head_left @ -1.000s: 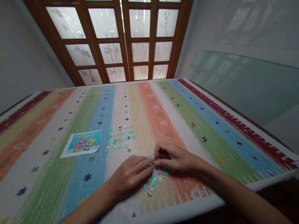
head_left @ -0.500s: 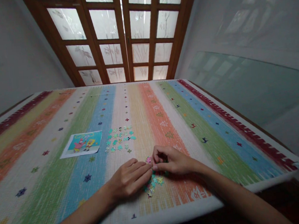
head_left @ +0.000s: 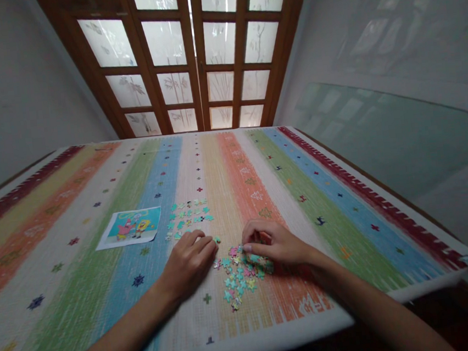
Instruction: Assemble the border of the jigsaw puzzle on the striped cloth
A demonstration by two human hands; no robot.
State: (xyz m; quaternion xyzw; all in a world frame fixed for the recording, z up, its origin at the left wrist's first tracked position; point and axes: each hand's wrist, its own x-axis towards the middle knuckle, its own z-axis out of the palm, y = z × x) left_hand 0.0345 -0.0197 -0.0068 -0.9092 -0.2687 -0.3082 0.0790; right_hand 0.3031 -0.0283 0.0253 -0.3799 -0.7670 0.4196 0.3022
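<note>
A heap of small colourful puzzle pieces [head_left: 239, 277] lies on the striped mat [head_left: 336, 210] near its front edge. My right hand [head_left: 274, 246] rests on the heap's right side, fingers curled and pinched over pieces I cannot single out. My left hand [head_left: 189, 261] lies palm down to the left of the heap, fingers loosely bent, its fingertips by a lone teal piece [head_left: 216, 239]. A sorted group of teal pieces [head_left: 188, 218] lies spread farther back, just beyond my left hand.
A cartoon reference picture [head_left: 130, 227] lies flat on the mat to the left of the sorted pieces. Wooden glazed doors [head_left: 198, 57] stand behind the mat. A glass panel [head_left: 400, 137] leans against the right wall.
My left hand has slid left and away from the heap toward the sorted pieces, uncovering more of the heap. My right hand has stayed on the heap.
</note>
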